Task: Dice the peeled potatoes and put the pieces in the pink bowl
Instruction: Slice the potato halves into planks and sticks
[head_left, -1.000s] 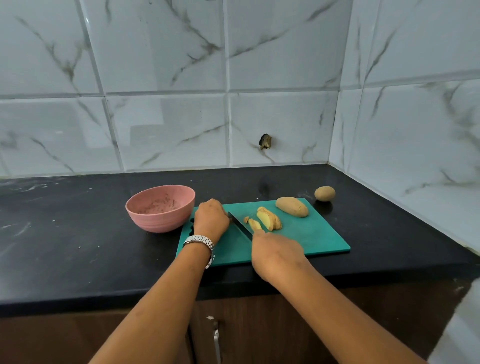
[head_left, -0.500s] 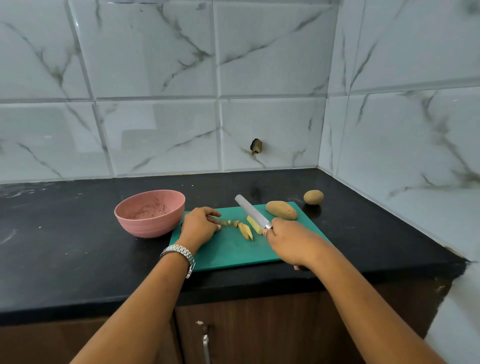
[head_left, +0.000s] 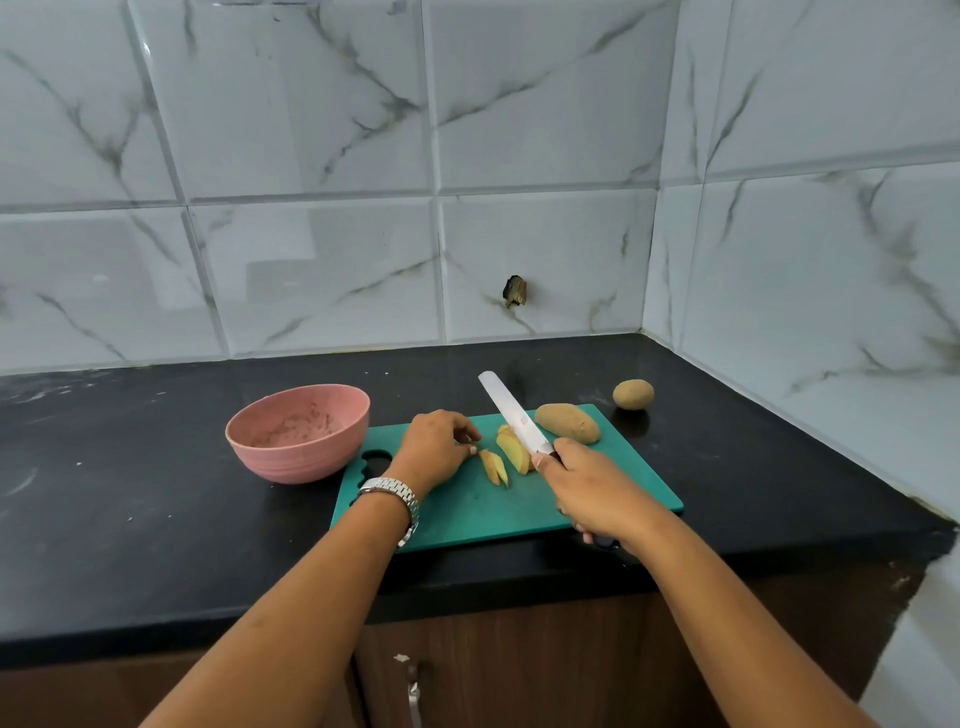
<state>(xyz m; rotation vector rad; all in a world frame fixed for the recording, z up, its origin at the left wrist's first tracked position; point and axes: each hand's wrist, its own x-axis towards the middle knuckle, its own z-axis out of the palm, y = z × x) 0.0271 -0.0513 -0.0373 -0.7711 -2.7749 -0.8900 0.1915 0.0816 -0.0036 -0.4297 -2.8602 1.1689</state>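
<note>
A green cutting board (head_left: 467, 512) lies on the black counter. Several yellow potato wedges (head_left: 494, 466) sit at its middle. My left hand (head_left: 434, 449) rests on the board just left of them, its fingers curled down over the small cut pieces, which are hidden beneath. My right hand (head_left: 592, 486) grips the handle of a knife (head_left: 511, 413); the blade points away and left, above the wedges. A whole potato (head_left: 567, 423) lies at the board's far right corner. The pink bowl (head_left: 358, 410) stands left of the board, with only specks inside.
A small round potato (head_left: 632, 394) sits on the black counter (head_left: 130, 499) beyond the board, near the tiled corner. Marble-look tile walls close off the back and right. A cabinet door with a metal handle (head_left: 413, 696) is below the counter edge.
My left hand slid right over the small cut pieces and its fingers curled onto them. The knife stays lifted in my right hand; a second ago its blade was down beside the slices.
</note>
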